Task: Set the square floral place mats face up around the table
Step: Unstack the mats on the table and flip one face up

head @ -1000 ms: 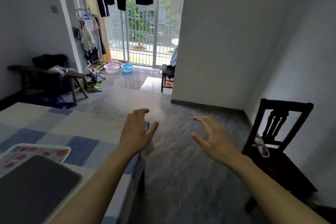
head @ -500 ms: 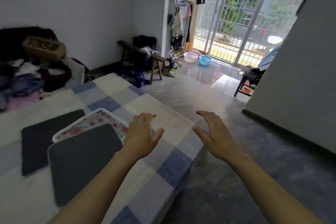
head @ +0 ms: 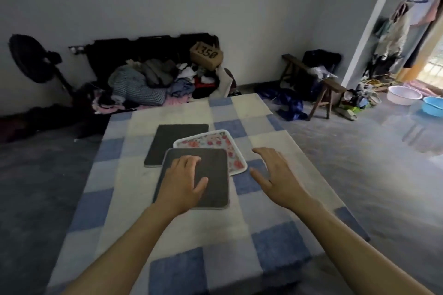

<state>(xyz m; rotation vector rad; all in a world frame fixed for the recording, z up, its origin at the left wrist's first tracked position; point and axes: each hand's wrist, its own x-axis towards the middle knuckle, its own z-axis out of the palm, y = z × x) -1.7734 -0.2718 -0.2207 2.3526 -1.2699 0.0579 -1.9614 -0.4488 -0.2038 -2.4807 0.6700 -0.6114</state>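
Three overlapping mats mid-table, both hands open and empty.

The floral mat [head: 215, 142] lies face up, its near edge under the near dark mat [head: 213, 189], its left corner over the far dark mat [head: 172, 143]. Bare checked cloth reaches every edge of the table [head: 239, 235]. The left hand [head: 184, 182] spreads over the near dark mat and the right hand [head: 278, 175] over cloth beside it. A cardboard box [head: 206, 55] reads "1350".

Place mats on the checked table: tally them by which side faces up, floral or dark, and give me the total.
Floral side up: 1, the floral mat
Dark side up: 2, the far dark mat and the near dark mat under the left hand
Total: 3
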